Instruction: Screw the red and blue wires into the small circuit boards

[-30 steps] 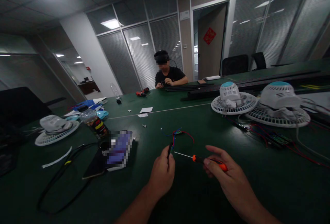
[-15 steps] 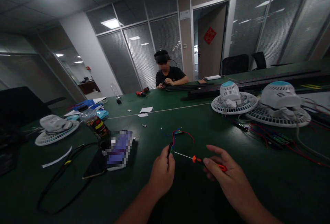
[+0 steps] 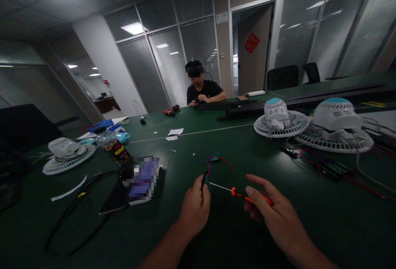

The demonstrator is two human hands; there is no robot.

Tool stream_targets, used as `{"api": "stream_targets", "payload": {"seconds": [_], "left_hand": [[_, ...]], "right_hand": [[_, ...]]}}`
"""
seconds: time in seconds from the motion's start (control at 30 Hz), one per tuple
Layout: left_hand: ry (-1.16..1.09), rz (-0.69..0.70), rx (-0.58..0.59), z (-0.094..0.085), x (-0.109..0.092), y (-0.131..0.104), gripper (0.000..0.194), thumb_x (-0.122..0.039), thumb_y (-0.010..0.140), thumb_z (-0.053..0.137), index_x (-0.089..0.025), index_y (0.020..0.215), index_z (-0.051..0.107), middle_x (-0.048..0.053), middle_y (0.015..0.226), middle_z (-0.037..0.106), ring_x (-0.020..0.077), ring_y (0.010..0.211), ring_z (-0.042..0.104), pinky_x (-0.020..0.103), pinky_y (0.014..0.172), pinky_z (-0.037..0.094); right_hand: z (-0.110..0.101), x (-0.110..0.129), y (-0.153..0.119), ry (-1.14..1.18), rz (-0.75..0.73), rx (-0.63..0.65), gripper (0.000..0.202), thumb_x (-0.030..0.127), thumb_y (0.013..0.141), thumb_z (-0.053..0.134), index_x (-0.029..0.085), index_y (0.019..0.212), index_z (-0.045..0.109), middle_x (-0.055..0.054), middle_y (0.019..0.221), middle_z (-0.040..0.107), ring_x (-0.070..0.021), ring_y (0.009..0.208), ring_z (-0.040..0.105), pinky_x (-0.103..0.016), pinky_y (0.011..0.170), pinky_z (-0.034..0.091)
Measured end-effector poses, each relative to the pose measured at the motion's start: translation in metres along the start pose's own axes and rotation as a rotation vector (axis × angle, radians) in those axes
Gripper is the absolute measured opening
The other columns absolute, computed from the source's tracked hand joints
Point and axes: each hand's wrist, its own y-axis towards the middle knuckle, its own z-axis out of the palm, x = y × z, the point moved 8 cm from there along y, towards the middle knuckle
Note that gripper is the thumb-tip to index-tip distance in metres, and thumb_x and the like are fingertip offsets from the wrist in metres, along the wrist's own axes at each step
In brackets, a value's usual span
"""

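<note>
My left hand is closed around a small black part with a bit of green at its side. Red and blue wires run up from it to a small green circuit board just beyond. In my right hand is a screwdriver with an orange and black handle, held between thumb and fingers with the index finger lifted off. Its thin shaft points left, and the tip meets or nearly meets the green bit; exact contact is too small to tell.
White fan units with wired boards stand at right; another fan unit lies left. Near it are a bottle, a phone and a black cable. Across the green table sits a person beside dark rails.
My right thumb and fingers have shifted slightly on the screwdriver handle, which looks turned a little. The left hand and the part in it stay in place.
</note>
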Motion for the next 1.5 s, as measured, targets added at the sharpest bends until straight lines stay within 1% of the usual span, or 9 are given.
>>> {"api": "stream_targets", "payload": {"seconds": [0.33, 0.53, 0.77, 0.9, 1.07, 1.17, 1.27, 1.37, 1.5], "left_hand": [[-0.110, -0.060, 0.016, 0.000, 0.004, -0.001, 0.034, -0.032, 0.090, 0.030, -0.014, 0.114, 0.045, -0.004, 0.059, 0.046, 0.0129, 0.052, 0.046, 0.024, 0.051, 0.034], [-0.224, -0.100, -0.048, -0.001, 0.014, 0.000, 0.035, -0.039, 0.091, 0.024, -0.017, 0.093, 0.051, -0.004, 0.062, 0.045, 0.0107, 0.054, 0.045, 0.022, 0.050, 0.033], [-0.447, -0.225, -0.052, 0.006, 0.030, 0.003, 0.031, -0.042, 0.087, 0.033, -0.016, 0.100, 0.046, -0.005, 0.062, 0.047, 0.0069, 0.042, 0.040, 0.018, 0.040, 0.030], [-0.599, -0.353, -0.043, 0.008, 0.034, 0.002, 0.031, -0.045, 0.084, 0.036, -0.017, 0.093, 0.044, -0.007, 0.057, 0.047, 0.0044, 0.034, 0.036, 0.015, 0.033, 0.023], [-0.762, -0.438, 0.091, 0.021, 0.029, -0.004, 0.032, -0.049, 0.081, 0.041, -0.019, 0.090, 0.042, -0.008, 0.051, 0.051, 0.0047, 0.028, 0.039, 0.013, 0.028, 0.019], [-0.805, -0.438, 0.223, 0.033, 0.021, -0.011, 0.031, -0.050, 0.082, 0.040, -0.019, 0.089, 0.040, -0.008, 0.047, 0.052, 0.0055, 0.025, 0.040, 0.013, 0.026, 0.018], [-0.797, -0.436, 0.335, 0.044, 0.011, -0.022, 0.030, -0.049, 0.083, 0.039, -0.019, 0.090, 0.040, -0.008, 0.045, 0.050, 0.0042, 0.024, 0.035, 0.012, 0.025, 0.016], [-0.795, -0.414, 0.368, 0.050, -0.001, -0.032, 0.030, -0.047, 0.083, 0.042, -0.018, 0.090, 0.042, -0.009, 0.047, 0.047, 0.0021, 0.027, 0.029, 0.011, 0.026, 0.017], [-0.786, -0.410, 0.409, 0.060, -0.014, -0.041, 0.031, -0.048, 0.080, 0.045, -0.017, 0.088, 0.043, -0.010, 0.045, 0.041, 0.0022, 0.029, 0.025, 0.012, 0.026, 0.018]], "right_hand": [[-0.007, 0.005, 0.002, -0.136, -0.055, -0.076, 0.045, 0.042, 0.072, 0.059, 0.020, 0.111, 0.052, -0.005, 0.091, 0.065, -0.0211, 0.079, 0.062, -0.031, 0.066, 0.046], [-0.007, 0.004, 0.001, -0.105, -0.061, -0.067, 0.038, 0.041, 0.071, 0.060, 0.021, 0.104, 0.059, -0.005, 0.090, 0.066, -0.0211, 0.079, 0.062, -0.030, 0.065, 0.047], [-0.001, 0.001, 0.001, -0.221, -0.032, 0.001, 0.033, 0.044, 0.073, 0.057, 0.022, 0.096, 0.065, 0.002, 0.060, 0.061, -0.0137, 0.049, 0.050, -0.026, 0.045, 0.037], [-0.005, -0.004, 0.004, -0.072, 0.045, -0.036, 0.034, 0.044, 0.072, 0.058, 0.020, 0.096, 0.065, 0.001, 0.063, 0.061, -0.0149, 0.055, 0.053, -0.028, 0.051, 0.041], [0.006, -0.009, 0.004, 0.385, 0.170, 0.057, 0.023, 0.033, 0.068, 0.064, 0.017, 0.085, 0.064, -0.004, 0.083, 0.064, -0.0141, 0.063, 0.057, -0.025, 0.053, 0.044], [0.019, -0.010, -0.002, 0.523, 0.241, 0.182, 0.012, 0.023, 0.067, 0.062, 0.017, 0.078, 0.060, 0.000, 0.076, 0.060, -0.0120, 0.060, 0.056, -0.025, 0.055, 0.045], [0.024, -0.013, -0.007, 0.501, 0.273, 0.207, 0.019, 0.024, 0.070, 0.059, 0.018, 0.087, 0.058, 0.005, 0.056, 0.051, -0.0083, 0.046, 0.047, -0.021, 0.044, 0.037], [0.026, -0.014, -0.009, 0.352, 0.251, 0.201, 0.035, 0.038, 0.072, 0.060, 0.016, 0.099, 0.056, 0.010, 0.042, 0.041, -0.0056, 0.036, 0.033, -0.019, 0.037, 0.026], [0.028, -0.013, -0.007, 0.215, 0.173, 0.197, 0.031, 0.042, 0.072, 0.060, 0.014, 0.086, 0.060, 0.012, 0.038, 0.036, -0.0043, 0.033, 0.027, -0.019, 0.035, 0.021]]}}
